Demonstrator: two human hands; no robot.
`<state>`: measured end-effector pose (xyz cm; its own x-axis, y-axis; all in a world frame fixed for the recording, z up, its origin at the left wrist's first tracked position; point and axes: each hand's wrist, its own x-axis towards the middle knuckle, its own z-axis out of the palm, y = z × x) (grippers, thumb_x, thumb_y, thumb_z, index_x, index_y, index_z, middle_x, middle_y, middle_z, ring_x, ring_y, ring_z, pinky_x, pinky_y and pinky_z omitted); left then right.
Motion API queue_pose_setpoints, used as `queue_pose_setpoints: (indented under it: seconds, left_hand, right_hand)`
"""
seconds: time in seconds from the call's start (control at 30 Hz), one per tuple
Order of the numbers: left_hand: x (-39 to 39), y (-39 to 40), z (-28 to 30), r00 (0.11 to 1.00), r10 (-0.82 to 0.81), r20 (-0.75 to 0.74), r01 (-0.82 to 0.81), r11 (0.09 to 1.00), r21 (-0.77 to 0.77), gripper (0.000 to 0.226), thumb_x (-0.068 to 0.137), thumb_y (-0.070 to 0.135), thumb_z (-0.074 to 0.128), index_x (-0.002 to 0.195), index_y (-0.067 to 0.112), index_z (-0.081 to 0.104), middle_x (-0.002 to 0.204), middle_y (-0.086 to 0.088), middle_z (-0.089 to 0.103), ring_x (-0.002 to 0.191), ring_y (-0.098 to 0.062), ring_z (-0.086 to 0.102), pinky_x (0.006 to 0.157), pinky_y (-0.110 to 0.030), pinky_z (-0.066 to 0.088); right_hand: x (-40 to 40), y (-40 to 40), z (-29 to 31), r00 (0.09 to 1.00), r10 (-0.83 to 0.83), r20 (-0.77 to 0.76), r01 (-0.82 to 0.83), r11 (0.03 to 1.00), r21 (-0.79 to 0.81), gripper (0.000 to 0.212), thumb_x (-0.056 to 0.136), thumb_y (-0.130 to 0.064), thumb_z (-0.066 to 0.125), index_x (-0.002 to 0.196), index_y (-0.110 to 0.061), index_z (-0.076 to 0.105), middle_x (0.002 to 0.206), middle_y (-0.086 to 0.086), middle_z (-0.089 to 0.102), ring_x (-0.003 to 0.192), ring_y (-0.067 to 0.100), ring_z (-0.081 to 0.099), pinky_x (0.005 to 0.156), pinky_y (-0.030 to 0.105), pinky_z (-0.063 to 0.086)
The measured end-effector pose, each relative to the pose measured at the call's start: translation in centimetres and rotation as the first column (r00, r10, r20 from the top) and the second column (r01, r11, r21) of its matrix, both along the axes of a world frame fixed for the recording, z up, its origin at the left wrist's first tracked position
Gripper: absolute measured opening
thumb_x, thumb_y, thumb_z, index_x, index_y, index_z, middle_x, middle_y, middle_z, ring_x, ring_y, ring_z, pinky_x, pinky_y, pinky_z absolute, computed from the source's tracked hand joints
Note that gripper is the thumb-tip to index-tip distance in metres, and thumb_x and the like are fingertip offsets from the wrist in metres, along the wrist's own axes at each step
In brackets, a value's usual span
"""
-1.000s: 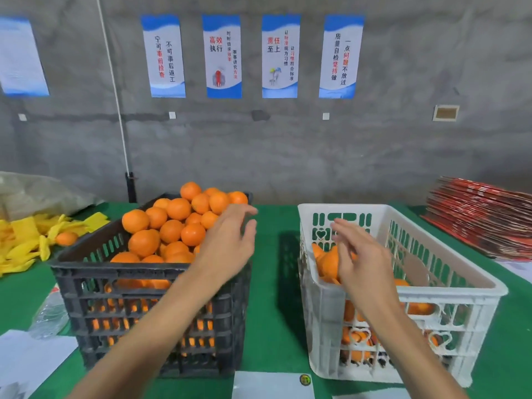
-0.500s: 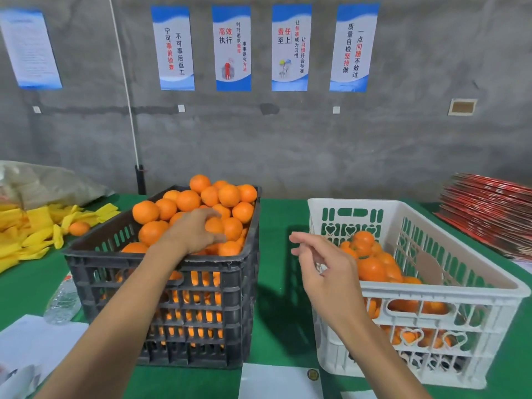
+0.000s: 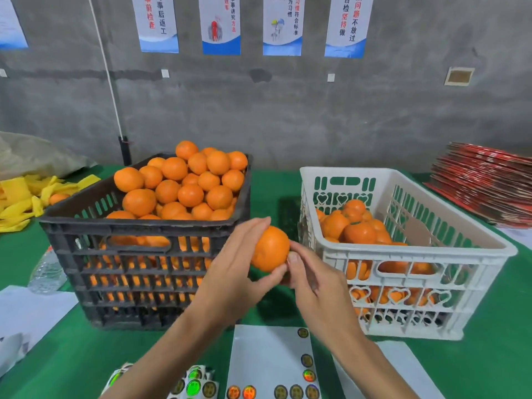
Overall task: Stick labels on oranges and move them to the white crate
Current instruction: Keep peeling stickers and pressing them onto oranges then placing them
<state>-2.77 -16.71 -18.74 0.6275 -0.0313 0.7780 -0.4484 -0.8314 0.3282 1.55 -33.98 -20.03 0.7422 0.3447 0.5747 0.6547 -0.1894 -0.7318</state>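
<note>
My left hand (image 3: 236, 263) grips an orange (image 3: 270, 248) in the air between the two crates. My right hand (image 3: 313, 280) touches the orange's right side with thumb and fingertips; a label under them cannot be made out. The black crate (image 3: 138, 249) on the left is heaped with oranges (image 3: 187, 182). The white crate (image 3: 408, 251) on the right holds several oranges (image 3: 354, 226) at its near left. A white label sheet (image 3: 270, 361) with round stickers lies on the green table below my hands.
More sticker sheets (image 3: 198, 381) lie at the front edge. Yellow wrappers (image 3: 20, 197) and a loose orange sit at far left, a plastic bottle (image 3: 47, 272) beside the black crate, white papers (image 3: 26, 318) at left, red flat cartons (image 3: 486, 185) stacked at right.
My left hand took an orange out of the black crate and brought it to the middle. My right hand moved in to touch it. The camera tilted down.
</note>
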Motion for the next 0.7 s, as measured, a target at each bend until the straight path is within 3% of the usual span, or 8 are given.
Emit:
queue_pose_setpoints:
  seconds: [0.1,0.17,0.23,0.3,0.37,0.43,0.53,0.7]
  left_hand:
    - [-0.8,-1.4,-5.6,0.966,-0.084,-0.247,0.056,0.992,-0.117,0.069,0.086,0.059,0.068,0.143,0.039,0.036,0.142,0.033,0.027,0.128,0.010,0.040,0.098,-0.006,0.038]
    - [-0.9,-1.8,-9.4,0.926,-0.137,-0.352,0.082,0.982,-0.167,0.061,0.083,0.057,0.074,0.131,0.042,0.040,0.134,0.032,0.030,0.122,0.007,0.043,0.094,-0.010,0.041]
    - [-1.1,-1.6,-12.2,0.891,-0.173,-0.421,0.086,0.972,-0.219,0.056,0.081,0.054,0.077,0.122,0.043,0.040,0.127,0.026,0.035,0.116,0.000,0.048,0.090,-0.018,0.045]
    - [-1.1,-1.1,-13.7,0.867,-0.198,-0.456,0.044,0.944,-0.327,0.057,0.080,0.048,0.079,0.123,0.038,0.042,0.121,0.020,0.042,0.106,-0.008,0.054,0.082,-0.027,0.051]
    - [-1.1,-0.5,-14.4,0.836,-0.221,-0.502,-0.045,0.885,-0.463,0.064,0.079,0.043,0.080,0.129,0.033,0.041,0.108,0.017,0.049,0.092,-0.013,0.059,0.074,-0.036,0.056]
    - [-1.2,-0.3,-15.0,0.816,-0.223,-0.534,-0.106,0.850,-0.517,0.069,0.078,0.047,0.078,0.132,0.035,0.038,0.104,0.019,0.052,0.087,-0.013,0.061,0.073,-0.037,0.058]
    - [-1.4,0.0,-15.3,0.807,-0.212,-0.551,-0.141,0.838,-0.528,0.068,0.078,0.056,0.075,0.131,0.041,0.037,0.105,0.025,0.052,0.091,-0.006,0.061,0.074,-0.030,0.058]
    - [-0.9,-0.1,-15.3,0.795,-0.226,-0.563,-0.149,0.826,-0.543,0.062,0.080,0.056,0.074,0.128,0.040,0.039,0.108,0.022,0.054,0.092,-0.009,0.062,0.074,-0.034,0.059]
  right_hand:
    - [1.0,-2.6,-4.4,0.992,-0.122,0.034,0.127,0.939,-0.319,0.027,0.106,-0.024,0.048,0.084,-0.022,0.065,0.068,-0.007,0.063,0.065,0.009,0.062,0.064,0.036,0.052]
    - [1.5,-4.1,-6.8,0.986,-0.164,0.029,0.155,0.838,-0.524,0.031,0.102,-0.015,0.052,0.072,-0.020,0.056,0.058,-0.006,0.051,0.057,0.010,0.050,0.061,0.032,0.042]
    - [1.6,-5.0,-8.6,0.993,-0.119,0.016,0.100,0.742,-0.662,0.022,0.100,-0.017,0.054,0.080,-0.020,0.062,0.070,-0.009,0.057,0.066,0.008,0.052,0.068,0.029,0.046]
    - [1.9,-5.2,-9.9,0.997,-0.067,-0.033,0.024,0.702,-0.712,0.017,0.101,-0.028,0.055,0.104,-0.023,0.070,0.101,-0.008,0.067,0.090,0.009,0.059,0.083,0.031,0.050]
    - [2.1,-5.1,-10.6,0.995,-0.059,-0.075,-0.016,0.669,-0.743,0.039,0.099,-0.048,0.055,0.131,-0.025,0.064,0.133,-0.012,0.060,0.118,0.009,0.054,0.098,0.026,0.045]
    - [2.2,-5.0,-11.4,0.994,-0.054,-0.097,-0.041,0.633,-0.773,0.062,0.095,-0.065,0.052,0.145,-0.029,0.053,0.151,-0.019,0.043,0.138,0.005,0.038,0.107,0.025,0.039]
    - [2.2,-5.0,-12.3,0.996,-0.036,-0.082,-0.043,0.612,-0.790,0.068,0.091,-0.076,0.044,0.145,-0.035,0.053,0.154,-0.025,0.033,0.139,0.001,0.030,0.105,0.028,0.042]
    - [2.2,-4.7,-12.9,0.993,-0.081,-0.080,-0.001,0.694,-0.720,0.049,0.091,-0.072,0.052,0.124,-0.040,0.069,0.130,-0.031,0.042,0.115,-0.007,0.046,0.085,0.020,0.046]
